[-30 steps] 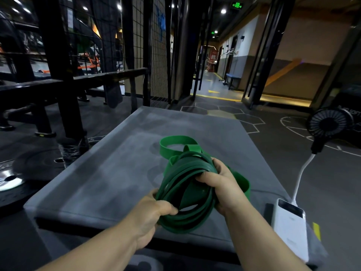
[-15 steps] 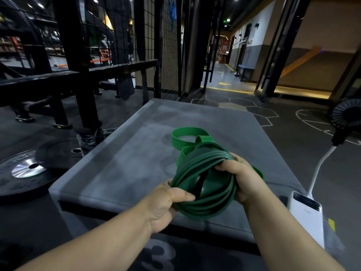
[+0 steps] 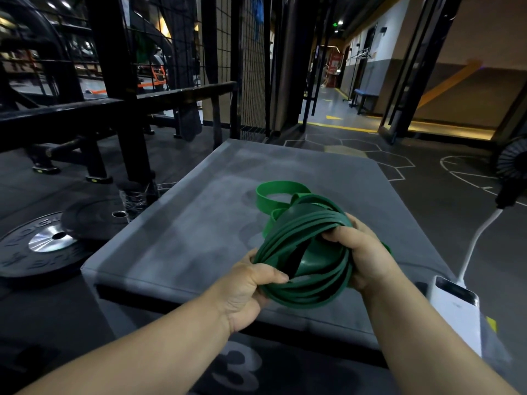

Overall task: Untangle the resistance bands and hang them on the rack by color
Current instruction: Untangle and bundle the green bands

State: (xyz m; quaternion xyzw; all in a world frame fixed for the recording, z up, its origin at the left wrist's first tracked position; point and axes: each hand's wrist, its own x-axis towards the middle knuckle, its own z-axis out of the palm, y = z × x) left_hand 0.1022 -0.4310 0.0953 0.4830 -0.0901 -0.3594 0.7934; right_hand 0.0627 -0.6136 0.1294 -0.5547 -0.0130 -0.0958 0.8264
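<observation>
Centrally, the untangling step: my left hand (image 3: 245, 286) curls round the near-left edge of the coiled dark green resistance bands (image 3: 308, 252), thumb laid over the strands, while my right hand (image 3: 362, 258) grips the far-right side, fingers hooked over the top. The coil is held just above the near right part of the grey padded box (image 3: 185, 238). A lighter green band (image 3: 273, 192) lies on the pad at its far side and seems caught in the bundle. Next, I judge, one strand must be drawn clear without tightening the rest, and the two greens parted. Right of the box: a white power bank (image 3: 456, 309), whose cable (image 3: 479, 238) could snag a loose loop, and a small fan (image 3: 513, 163). Left: a weight plate (image 3: 42, 246) on the floor and a black steel frame (image 3: 114, 81), well apart from my hands.
</observation>
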